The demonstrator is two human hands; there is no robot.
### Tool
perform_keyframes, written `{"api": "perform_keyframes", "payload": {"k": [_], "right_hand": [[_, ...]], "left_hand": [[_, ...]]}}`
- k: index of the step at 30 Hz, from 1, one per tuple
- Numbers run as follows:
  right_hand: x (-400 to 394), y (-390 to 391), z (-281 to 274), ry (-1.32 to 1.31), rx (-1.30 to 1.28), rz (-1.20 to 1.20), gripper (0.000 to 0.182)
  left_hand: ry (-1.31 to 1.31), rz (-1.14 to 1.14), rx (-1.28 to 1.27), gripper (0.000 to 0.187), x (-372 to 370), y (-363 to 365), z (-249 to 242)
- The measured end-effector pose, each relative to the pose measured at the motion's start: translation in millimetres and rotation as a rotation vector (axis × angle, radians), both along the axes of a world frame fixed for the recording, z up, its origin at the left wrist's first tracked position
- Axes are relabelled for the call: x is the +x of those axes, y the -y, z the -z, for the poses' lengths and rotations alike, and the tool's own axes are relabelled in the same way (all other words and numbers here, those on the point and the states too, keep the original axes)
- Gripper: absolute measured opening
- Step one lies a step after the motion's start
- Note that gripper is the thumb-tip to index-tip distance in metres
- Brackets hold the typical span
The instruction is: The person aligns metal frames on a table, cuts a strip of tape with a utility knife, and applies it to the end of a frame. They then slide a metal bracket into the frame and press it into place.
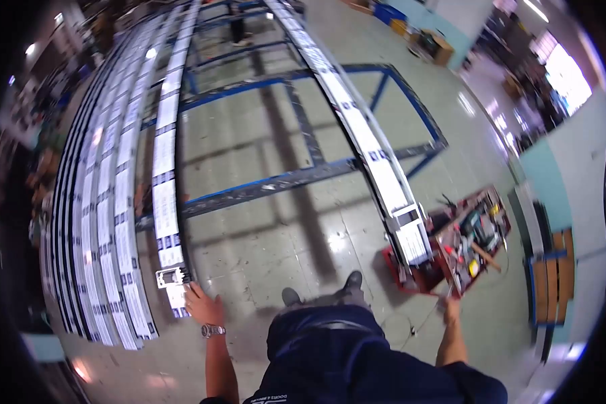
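Note:
My left hand [205, 306], with a metal watch on its wrist, rests at the near end of a long film-wrapped metal profile [164, 202]. Its fingers are stretched out along the profile's right side. Just beyond the fingertips, a small white profile cut-piece [172, 277] lies across that end. My right hand [451, 304] is low beside the front corner of a red tool cart [459, 286]; its fingers are too small and blurred to read. To the left of the cart ends a second long wrapped profile [384, 178], with a pale rectangular frame piece [407, 215] near its tip.
Several more wrapped profiles [122, 229] lie side by side at the left. A blue-and-black steel rack [269, 185] spans the middle. Hand tools [475, 236] fill the cart. A thin cable [413, 331] trails on the floor. Boxes [432, 48] stand along the far right wall.

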State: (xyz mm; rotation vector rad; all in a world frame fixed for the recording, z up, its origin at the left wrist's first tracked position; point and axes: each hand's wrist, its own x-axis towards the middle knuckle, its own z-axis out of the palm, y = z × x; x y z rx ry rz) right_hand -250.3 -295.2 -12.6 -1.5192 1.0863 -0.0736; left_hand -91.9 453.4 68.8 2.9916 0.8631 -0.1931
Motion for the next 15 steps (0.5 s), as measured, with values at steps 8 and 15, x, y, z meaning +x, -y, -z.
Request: {"api": "perform_keyframes", "payload": {"k": [8,15], "right_hand": [[216,15,-79,0.153,0.275,-0.299,0.038],[264,-9,-33,0.075,0.294,-0.597,0.043]], "left_hand": [[-0.07,0.528,-1.333,0.054,67,321,14],[-0.084,0.442,-0.951,0.056,100,482,39]]}}
